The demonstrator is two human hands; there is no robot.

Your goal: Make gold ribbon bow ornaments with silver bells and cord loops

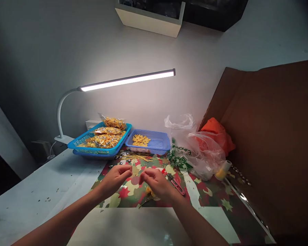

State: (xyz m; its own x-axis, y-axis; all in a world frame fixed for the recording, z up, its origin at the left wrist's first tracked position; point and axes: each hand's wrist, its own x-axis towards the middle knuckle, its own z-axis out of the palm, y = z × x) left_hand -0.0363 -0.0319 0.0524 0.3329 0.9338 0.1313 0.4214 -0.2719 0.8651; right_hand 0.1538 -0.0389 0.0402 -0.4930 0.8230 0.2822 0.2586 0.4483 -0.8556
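Note:
My left hand (117,177) is closed in a pinch, thumb against forefinger, over the patterned mat (123,201). A short gap to the right, my right hand (156,182) is pinched too, its fingertips turned down toward the left one. Whatever sits between the fingertips of either hand is too small to make out. Below my right hand lies a small yellow piece (149,190) with a thin stem-like strand. Pink-handled snips (176,185) rest just right of that hand. Beyond both hands are thin gold strips (137,156) and several small, round, shiny beads or bells (129,160).
A blue basket (73,144) at the back left bears bagged gold pieces (105,140). Beside it, a purple-blue basket (160,145) holds loose yellow pieces (141,140). Plastic bags (195,150) and a cardboard sheet (272,136) stand right. A lamp (128,80) shines above.

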